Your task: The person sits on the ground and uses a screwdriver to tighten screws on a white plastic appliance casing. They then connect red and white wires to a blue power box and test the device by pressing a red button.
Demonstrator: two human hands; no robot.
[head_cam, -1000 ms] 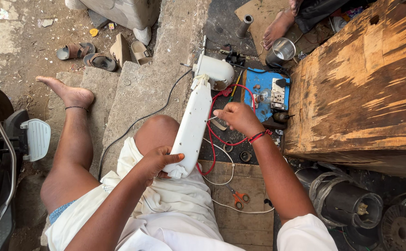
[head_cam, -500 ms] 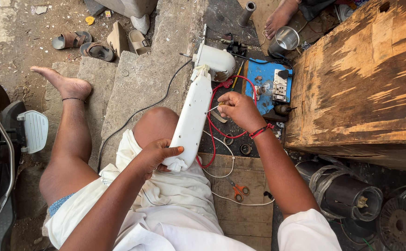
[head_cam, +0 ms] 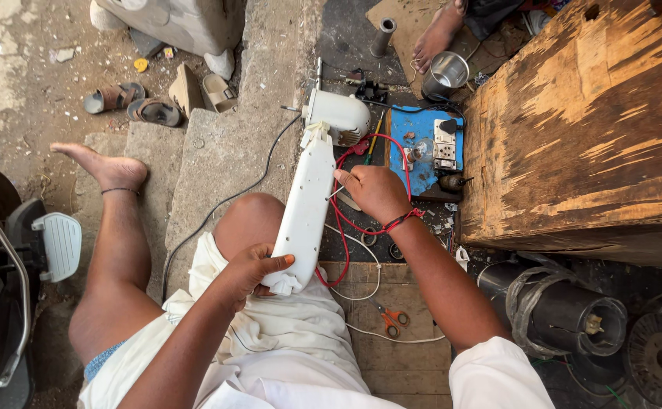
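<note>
Head view: steel cup (head_cam: 449, 73) stands beyond blue board (head_cam: 419, 163).

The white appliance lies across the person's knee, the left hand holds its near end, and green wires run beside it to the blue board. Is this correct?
Not quite: the wires are red, not green, as the head view shows. The rest holds: the white appliance lies across the knee, the left hand grips its near end, and the wires run beside it toward the blue board.

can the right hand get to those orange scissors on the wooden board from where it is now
Probably yes. The right hand rests against the white appliance, apparently holding nothing, and the orange scissors lie uncovered on the wooden board beside that forearm.
</note>
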